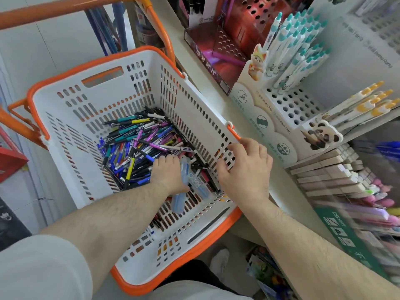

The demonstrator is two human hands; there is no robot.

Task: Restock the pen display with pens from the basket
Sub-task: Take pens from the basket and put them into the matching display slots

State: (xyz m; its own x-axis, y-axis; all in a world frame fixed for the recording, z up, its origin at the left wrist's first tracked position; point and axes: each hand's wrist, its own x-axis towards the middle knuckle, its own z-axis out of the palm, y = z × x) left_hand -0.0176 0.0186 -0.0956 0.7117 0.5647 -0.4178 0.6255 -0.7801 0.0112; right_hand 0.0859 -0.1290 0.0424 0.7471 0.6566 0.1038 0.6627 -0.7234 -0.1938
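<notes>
Basket (pixel 195 98): white with orange rim, set against the shelf (pixel 255 118) edge so the display is within reach of the right hand.
Pens (pixel 138 146): loose mixed heap on the basket floor, directly ahead of and under the left hand.
Display (pixel 287 105): white perforated rack on the shelf, ahead and to the right of the right hand; many holes are vacant, so restocking appears at an early stage.
Left hand (pixel 167 173): lowered into the basket, palm down, fingers curled into the heap; a pale blue case (pixel 184 187) lies against its right side. Whether it grips a pen cannot be determined.
Right hand (pixel 245 164): fingers curled over the basket's near-shelf wall, gripping it, probably to steady the basket during picking.
Arms: both bare forearms extended forward and down, the left one deeper.
</notes>
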